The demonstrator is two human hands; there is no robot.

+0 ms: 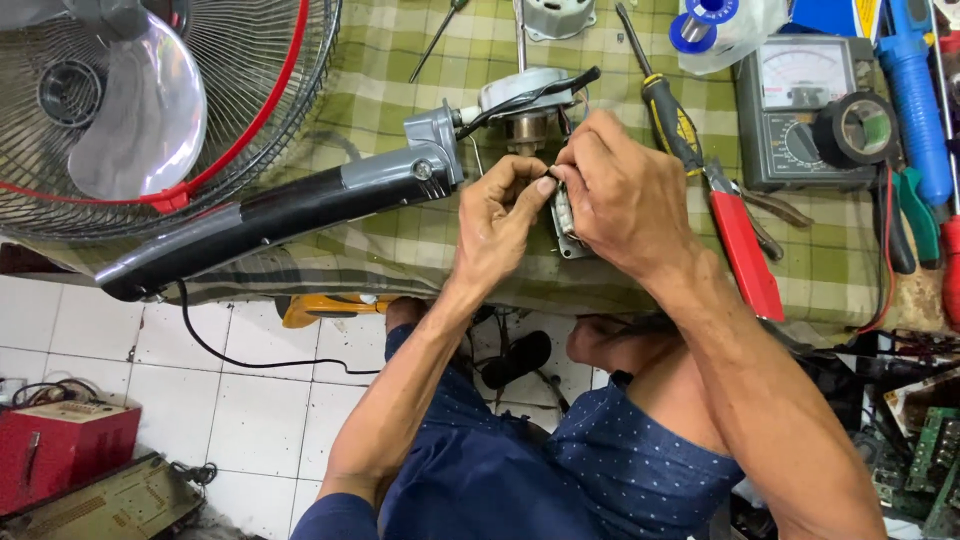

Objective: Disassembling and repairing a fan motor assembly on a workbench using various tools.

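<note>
A fan motor with a grey housing and black wires lies on the green checked cloth, joined to a black and grey fan stand. My left hand and my right hand meet just below the motor. Both pinch small wires or a small metal part between their fingertips; what exactly they grip is hidden by the fingers. A metal bracket shows under my right hand.
A wire fan guard with a clear blade lies at the left. At the right lie a black and yellow screwdriver, red-handled pliers, an analogue multimeter, black tape and a blue tool. Tiled floor and a red box are below.
</note>
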